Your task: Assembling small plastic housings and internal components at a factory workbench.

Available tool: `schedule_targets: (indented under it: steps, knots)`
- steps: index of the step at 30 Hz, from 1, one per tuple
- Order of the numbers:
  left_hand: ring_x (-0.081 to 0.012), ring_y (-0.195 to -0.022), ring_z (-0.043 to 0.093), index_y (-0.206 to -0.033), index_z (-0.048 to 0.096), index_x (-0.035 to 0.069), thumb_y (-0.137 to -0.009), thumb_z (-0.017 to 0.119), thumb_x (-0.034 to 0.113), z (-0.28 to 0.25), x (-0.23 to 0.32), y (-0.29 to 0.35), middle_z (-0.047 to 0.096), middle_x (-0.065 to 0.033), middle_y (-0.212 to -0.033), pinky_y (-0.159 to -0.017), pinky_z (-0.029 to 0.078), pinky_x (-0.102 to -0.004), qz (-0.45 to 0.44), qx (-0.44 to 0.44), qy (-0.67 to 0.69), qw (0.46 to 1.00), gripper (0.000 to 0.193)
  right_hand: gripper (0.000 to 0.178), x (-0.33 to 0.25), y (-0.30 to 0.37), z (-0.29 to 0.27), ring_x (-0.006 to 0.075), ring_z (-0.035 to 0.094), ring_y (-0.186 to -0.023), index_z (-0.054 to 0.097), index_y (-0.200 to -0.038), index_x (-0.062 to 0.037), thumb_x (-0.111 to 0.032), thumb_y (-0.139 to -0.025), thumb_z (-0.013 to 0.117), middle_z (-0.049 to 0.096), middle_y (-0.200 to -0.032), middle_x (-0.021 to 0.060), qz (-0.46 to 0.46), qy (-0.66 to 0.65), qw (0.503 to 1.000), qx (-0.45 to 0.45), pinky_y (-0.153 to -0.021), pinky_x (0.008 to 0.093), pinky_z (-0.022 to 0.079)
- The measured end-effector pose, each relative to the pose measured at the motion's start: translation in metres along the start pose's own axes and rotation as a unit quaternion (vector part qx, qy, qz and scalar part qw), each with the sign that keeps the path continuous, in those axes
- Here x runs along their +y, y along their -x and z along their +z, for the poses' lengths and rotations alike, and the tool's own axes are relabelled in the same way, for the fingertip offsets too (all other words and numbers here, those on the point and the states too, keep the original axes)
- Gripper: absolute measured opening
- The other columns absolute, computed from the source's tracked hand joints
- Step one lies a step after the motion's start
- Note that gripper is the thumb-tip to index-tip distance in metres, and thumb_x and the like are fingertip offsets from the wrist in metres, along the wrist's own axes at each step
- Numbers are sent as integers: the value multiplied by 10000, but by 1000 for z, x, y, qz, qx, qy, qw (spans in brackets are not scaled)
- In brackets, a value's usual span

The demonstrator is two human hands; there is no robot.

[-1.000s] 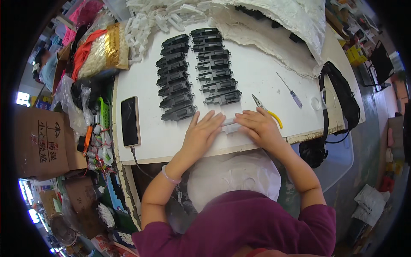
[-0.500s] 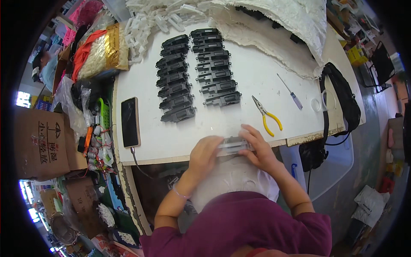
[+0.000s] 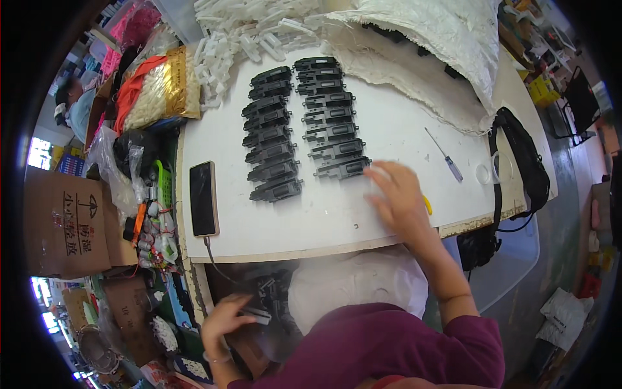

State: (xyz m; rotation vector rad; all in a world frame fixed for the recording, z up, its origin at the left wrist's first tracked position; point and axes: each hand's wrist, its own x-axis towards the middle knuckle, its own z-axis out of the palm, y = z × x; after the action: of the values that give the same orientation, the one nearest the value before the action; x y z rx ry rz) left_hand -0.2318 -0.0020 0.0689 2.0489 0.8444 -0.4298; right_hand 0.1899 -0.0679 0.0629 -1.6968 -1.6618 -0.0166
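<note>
Below the table's front edge, at lower left, my left hand (image 3: 225,321) holds a small grey and whitish plastic part (image 3: 259,316) between thumb and fingers. Under it lie dark parts in a clear plastic bag (image 3: 277,295), partly in shadow. My right hand (image 3: 400,198) is over the table with fingers apart and nothing visible in it. Its fingertips are close to the lowest black plastic housing (image 3: 343,169) of the right column; whether they touch it I cannot tell. A left column of similar black housings (image 3: 271,153) lies alongside. The right hand mostly hides the yellow-handled pliers (image 3: 427,205).
A phone (image 3: 204,200) on a cable lies at the table's left. A screwdriver (image 3: 444,154) and a black bag (image 3: 521,155) are at the right. Translucent plastic pieces (image 3: 259,39) and a white woven sack (image 3: 427,52) fill the back. Cardboard boxes (image 3: 68,223) stand left.
My hands have parted from the whitish part at the table edge. The left went down and left below the table with a part; the right moved up toward the right column, covering the pliers.
</note>
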Motion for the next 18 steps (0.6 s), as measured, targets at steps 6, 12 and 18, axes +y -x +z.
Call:
schedule_targets:
  steps: [6,12,18]
  knots:
    - [-319,-1128,507,-1183,543,9,-774,673,148,-18,97,-101,538,-162,-1211,-955,391,-373,317,84,43,944,451,287,27,-21,15,296,488,-1015,587,-1023,-33,-91,-749,650,559,-1006,107,3,27,999,-42,-896,377,382]
    - [-328,-1010,507,-1180,518,9,-707,699,93,-28,141,-170,547,-161,-1080,-886,407,-385,289,328,-43,898,514,258,8,4,-15,284,483,-957,593,-945,-27,-127,-720,671,553,-931,93,-7,-2,992,-127,-866,389,381]
    - [-307,-922,516,-1256,449,23,-673,709,60,-1,142,-209,550,-138,-1017,-819,424,-383,318,277,-9,907,640,257,2,24,-22,298,492,-976,607,-936,-43,-109,-698,678,551,-943,105,56,-38,992,-110,-885,382,380]
